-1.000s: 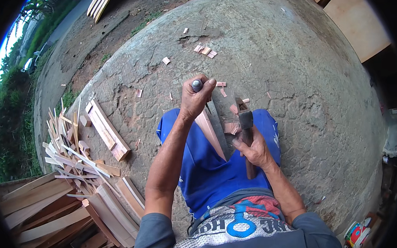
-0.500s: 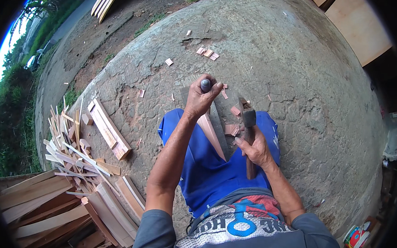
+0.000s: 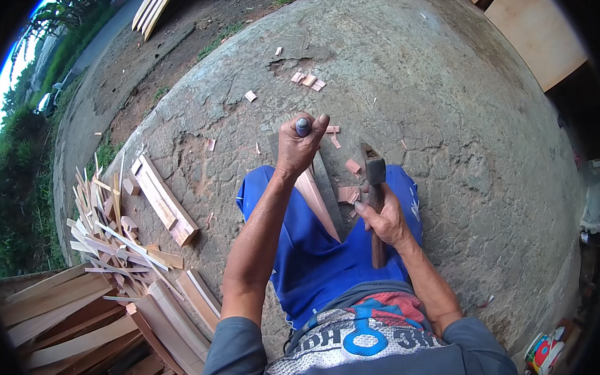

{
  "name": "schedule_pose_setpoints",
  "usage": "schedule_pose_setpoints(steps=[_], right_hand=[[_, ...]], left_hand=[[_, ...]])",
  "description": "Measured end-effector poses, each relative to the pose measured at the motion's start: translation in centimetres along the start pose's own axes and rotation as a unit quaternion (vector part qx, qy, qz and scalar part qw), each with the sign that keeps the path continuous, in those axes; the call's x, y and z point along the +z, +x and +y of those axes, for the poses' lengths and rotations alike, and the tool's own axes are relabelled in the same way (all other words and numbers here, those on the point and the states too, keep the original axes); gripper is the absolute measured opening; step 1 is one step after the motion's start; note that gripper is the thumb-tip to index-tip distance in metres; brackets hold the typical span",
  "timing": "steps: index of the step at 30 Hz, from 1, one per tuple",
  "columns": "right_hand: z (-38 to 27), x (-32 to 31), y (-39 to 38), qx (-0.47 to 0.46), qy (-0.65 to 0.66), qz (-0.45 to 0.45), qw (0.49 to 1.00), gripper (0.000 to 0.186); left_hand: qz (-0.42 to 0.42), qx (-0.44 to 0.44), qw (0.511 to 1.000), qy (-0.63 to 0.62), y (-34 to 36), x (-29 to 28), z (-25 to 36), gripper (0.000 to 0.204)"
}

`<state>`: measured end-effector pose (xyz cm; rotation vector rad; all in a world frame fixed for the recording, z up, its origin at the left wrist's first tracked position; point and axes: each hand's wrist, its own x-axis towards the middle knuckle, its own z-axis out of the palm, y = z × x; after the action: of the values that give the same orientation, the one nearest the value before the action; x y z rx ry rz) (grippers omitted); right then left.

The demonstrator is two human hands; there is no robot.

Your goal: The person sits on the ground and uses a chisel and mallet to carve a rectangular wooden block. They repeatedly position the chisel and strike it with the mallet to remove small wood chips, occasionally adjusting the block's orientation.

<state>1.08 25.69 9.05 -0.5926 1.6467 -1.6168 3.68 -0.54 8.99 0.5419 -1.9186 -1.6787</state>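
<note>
My left hand (image 3: 293,153) is closed around an upright tool, probably a chisel, with its rounded dark handle end (image 3: 303,126) showing above the fist. Its blade is hidden below the hand. Beneath lies a pinkish wooden piece (image 3: 315,196), beside a long grey-dark board (image 3: 329,193), both running down between my knees in blue trousers. My right hand (image 3: 388,223) grips a hammer by its wooden handle, the dark metal head (image 3: 374,170) raised over my right thigh. Reddish wood chips (image 3: 348,194) lie between the board and the hammer.
Rough concrete ground (image 3: 478,163) surrounds me, with small wood chips (image 3: 308,80) ahead. To my left lie a notched timber piece (image 3: 165,201), a heap of thin offcuts (image 3: 117,242) and stacked planks (image 3: 70,304). A large pale panel (image 3: 535,37) stands at the far right.
My left fist has shifted slightly left with the handle, and its thumb points more upward. The hammer stays almost in place in my right hand. The whole view has shifted a little.
</note>
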Motion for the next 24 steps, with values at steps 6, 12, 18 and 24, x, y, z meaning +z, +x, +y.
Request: schedule_pose_setpoints(steps=[6, 12, 18, 24], right_hand=[[1.0, 0.1, 0.2, 0.004, -0.019, -0.005, 1.0, 0.045], [1.1, 0.0, 0.4, -0.003, -0.031, -0.01, 0.999, 0.048], [0.3, 0.1, 0.1, 0.011, -0.037, -0.035, 0.999, 0.059], [-3.0, 0.9, 2.9, -0.188, -0.256, -0.016, 0.948, 0.072]], left_hand=[[0.031, 0.065, 0.995, 0.076, 0.0, -0.4, -1.4, 0.049], [0.034, 0.051, 0.996, 0.07, -0.8, -0.4, -1.0, 0.05], [0.043, 0.133, 0.983, 0.118, -3.0, -0.9, -2.0, 0.044], [0.033, 0.103, 0.988, 0.114, -1.7, -0.8, -1.9, 0.037]])
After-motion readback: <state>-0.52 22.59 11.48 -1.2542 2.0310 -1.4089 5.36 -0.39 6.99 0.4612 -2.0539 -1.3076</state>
